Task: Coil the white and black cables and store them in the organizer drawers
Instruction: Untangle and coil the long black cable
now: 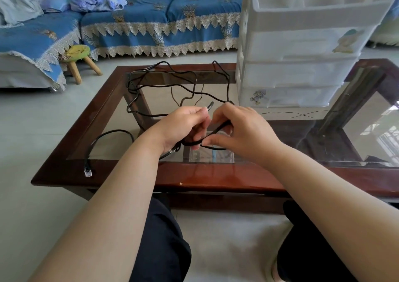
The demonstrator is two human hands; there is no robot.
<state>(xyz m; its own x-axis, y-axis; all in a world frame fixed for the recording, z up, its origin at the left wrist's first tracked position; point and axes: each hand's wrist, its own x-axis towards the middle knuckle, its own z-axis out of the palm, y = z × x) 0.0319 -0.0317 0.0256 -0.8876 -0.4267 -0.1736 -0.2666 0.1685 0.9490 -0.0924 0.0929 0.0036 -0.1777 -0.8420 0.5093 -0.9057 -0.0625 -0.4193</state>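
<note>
Glass-topped bench (121, 152) is carrying a sprawling black Ethernet cable (164, 86); the left hand (183, 126) and right hand (239, 128) are gripping its first loops. Light and springy, it probably wants pinching at the crossing.

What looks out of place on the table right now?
Most of the black cable sprawls in loose tangled loops across the glass table; its plug end reaches the front-left edge. Nothing looks damaged or spilled.

Bare forearms, dark trousers (164, 249), no sleeves visible
</note>
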